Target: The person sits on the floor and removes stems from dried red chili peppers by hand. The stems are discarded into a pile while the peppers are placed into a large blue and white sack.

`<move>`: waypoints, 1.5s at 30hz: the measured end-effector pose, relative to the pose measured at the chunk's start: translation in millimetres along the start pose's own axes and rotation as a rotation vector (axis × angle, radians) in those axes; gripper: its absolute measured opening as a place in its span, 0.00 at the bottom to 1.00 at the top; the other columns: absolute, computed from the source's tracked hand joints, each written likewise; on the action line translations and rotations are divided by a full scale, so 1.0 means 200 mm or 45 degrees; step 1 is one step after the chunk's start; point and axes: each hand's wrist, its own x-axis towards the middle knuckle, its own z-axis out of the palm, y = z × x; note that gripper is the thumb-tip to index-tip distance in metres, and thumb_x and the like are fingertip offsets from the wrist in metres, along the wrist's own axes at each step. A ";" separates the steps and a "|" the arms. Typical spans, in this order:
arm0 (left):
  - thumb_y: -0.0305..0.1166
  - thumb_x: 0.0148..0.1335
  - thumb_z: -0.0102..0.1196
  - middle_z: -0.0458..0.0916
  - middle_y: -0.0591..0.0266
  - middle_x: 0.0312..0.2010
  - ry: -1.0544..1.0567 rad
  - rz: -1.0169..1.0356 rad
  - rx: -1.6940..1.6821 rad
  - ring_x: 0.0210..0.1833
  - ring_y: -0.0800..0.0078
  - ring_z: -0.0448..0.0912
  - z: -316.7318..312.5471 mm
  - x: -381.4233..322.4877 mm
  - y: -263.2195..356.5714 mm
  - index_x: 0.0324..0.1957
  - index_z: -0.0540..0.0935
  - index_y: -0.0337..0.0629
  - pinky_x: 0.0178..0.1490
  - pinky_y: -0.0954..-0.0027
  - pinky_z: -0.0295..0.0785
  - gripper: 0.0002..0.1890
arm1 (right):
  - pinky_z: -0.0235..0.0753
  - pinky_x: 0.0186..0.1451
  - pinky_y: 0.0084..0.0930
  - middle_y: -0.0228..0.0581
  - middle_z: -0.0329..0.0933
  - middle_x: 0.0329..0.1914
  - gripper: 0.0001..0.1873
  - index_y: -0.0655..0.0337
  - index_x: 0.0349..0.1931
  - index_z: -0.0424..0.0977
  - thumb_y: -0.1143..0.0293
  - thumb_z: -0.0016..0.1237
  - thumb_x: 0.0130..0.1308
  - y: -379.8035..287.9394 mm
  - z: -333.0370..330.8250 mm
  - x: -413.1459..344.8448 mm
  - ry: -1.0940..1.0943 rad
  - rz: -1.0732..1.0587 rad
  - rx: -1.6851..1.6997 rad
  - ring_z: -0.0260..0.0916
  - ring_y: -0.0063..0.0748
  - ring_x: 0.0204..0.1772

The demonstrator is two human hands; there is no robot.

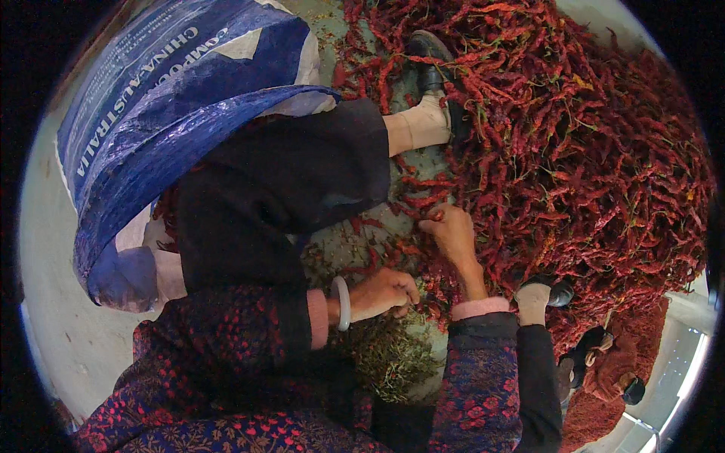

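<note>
A large heap of dried red chili peppers (566,170) spreads across the right side of the view. My right hand (451,226) is at the heap's near edge, its fingers curled close to some loose chilies; whether it grips one cannot be made out. My left hand (391,291), with a pale bangle (341,303) on its wrist, hangs with bent fingers just above a small pile of green-brown stems (393,357). What lies between its fingertips is too small to tell. More red chilies (427,195) lie scattered on the floor between my legs.
A blue and white woven sack (187,85), bearing writing, stands at the upper left against my leg. My black shoes (430,56) rest at the edge of the heap. Another person (614,368) is at the lower right beside a further red pile (595,419).
</note>
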 end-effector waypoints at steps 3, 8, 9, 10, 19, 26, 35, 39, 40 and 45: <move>0.26 0.55 0.40 0.74 0.65 0.21 0.000 0.006 -0.045 0.24 0.81 0.71 0.00 0.00 -0.02 0.34 0.75 0.37 0.25 0.79 0.62 0.09 | 0.67 0.34 0.39 0.53 0.73 0.23 0.15 0.67 0.26 0.73 0.65 0.57 0.43 -0.02 0.06 0.02 0.029 -0.016 -0.186 0.71 0.53 0.30; 0.26 0.55 0.40 0.74 0.64 0.20 -0.010 0.034 -0.072 0.24 0.81 0.70 -0.01 0.01 -0.05 0.33 0.75 0.36 0.25 0.78 0.62 0.09 | 0.67 0.33 0.42 0.54 0.72 0.23 0.13 0.64 0.27 0.73 0.65 0.56 0.43 -0.04 0.07 0.00 0.115 -0.047 -0.254 0.70 0.56 0.32; 0.26 0.55 0.40 0.74 0.64 0.20 -0.015 0.044 -0.081 0.23 0.81 0.70 -0.01 0.01 -0.05 0.33 0.75 0.36 0.25 0.78 0.62 0.09 | 0.68 0.33 0.40 0.54 0.72 0.24 0.13 0.64 0.27 0.74 0.66 0.56 0.43 -0.05 0.06 0.00 0.113 -0.022 -0.226 0.70 0.55 0.32; 0.26 0.55 0.40 0.74 0.64 0.20 -0.020 0.053 -0.090 0.23 0.81 0.70 -0.02 0.00 -0.05 0.33 0.75 0.36 0.25 0.78 0.62 0.09 | 0.69 0.34 0.39 0.53 0.73 0.24 0.13 0.64 0.28 0.74 0.66 0.55 0.43 -0.05 0.03 -0.01 0.111 0.003 -0.198 0.71 0.53 0.32; 0.26 0.55 0.43 0.75 0.63 0.20 0.025 0.020 -0.134 0.23 0.80 0.71 -0.02 0.02 -0.03 0.34 0.75 0.34 0.23 0.78 0.63 0.08 | 0.66 0.37 0.22 0.33 0.74 0.24 0.17 0.69 0.34 0.74 0.68 0.57 0.43 0.12 -0.27 -0.09 -0.025 0.208 0.741 0.70 0.26 0.30; 0.28 0.57 0.45 0.75 0.63 0.22 0.187 0.145 -0.296 0.23 0.79 0.72 -0.06 0.05 0.03 0.34 0.75 0.36 0.23 0.77 0.66 0.08 | 0.63 0.49 0.19 0.37 0.74 0.36 0.33 0.77 0.47 0.65 0.65 0.60 0.42 0.15 -0.32 -0.22 -0.165 0.411 1.106 0.69 0.26 0.39; 0.34 0.60 0.46 0.75 0.60 0.29 0.045 0.094 -0.389 0.28 0.75 0.75 -0.06 0.03 0.08 0.42 0.70 0.37 0.26 0.76 0.67 0.12 | 0.62 0.42 0.16 0.27 0.73 0.28 0.08 0.62 0.27 0.74 0.70 0.54 0.48 -0.07 -0.17 -0.42 -0.184 0.380 1.303 0.66 0.18 0.33; 0.33 0.59 0.48 0.75 0.60 0.28 -0.017 0.079 -0.349 0.28 0.75 0.76 -0.03 0.03 0.09 0.40 0.70 0.38 0.26 0.76 0.67 0.10 | 0.62 0.43 0.19 0.27 0.73 0.30 0.10 0.63 0.31 0.73 0.70 0.54 0.47 -0.04 -0.11 -0.46 -0.064 0.386 1.310 0.66 0.19 0.36; 0.32 0.58 0.48 0.75 0.59 0.28 -0.017 0.075 -0.354 0.28 0.75 0.76 -0.02 0.03 0.10 0.39 0.71 0.38 0.26 0.76 0.67 0.10 | 0.62 0.43 0.19 0.28 0.73 0.30 0.11 0.63 0.32 0.73 0.70 0.54 0.47 -0.01 -0.10 -0.47 -0.067 0.393 1.396 0.66 0.20 0.36; 0.31 0.58 0.49 0.75 0.61 0.27 -0.012 0.075 -0.275 0.26 0.76 0.75 -0.04 0.02 0.05 0.34 0.71 0.38 0.24 0.76 0.67 0.07 | 0.64 0.45 0.21 0.32 0.74 0.33 0.14 0.65 0.35 0.72 0.72 0.56 0.46 -0.04 0.00 -0.55 0.146 0.505 1.443 0.68 0.23 0.38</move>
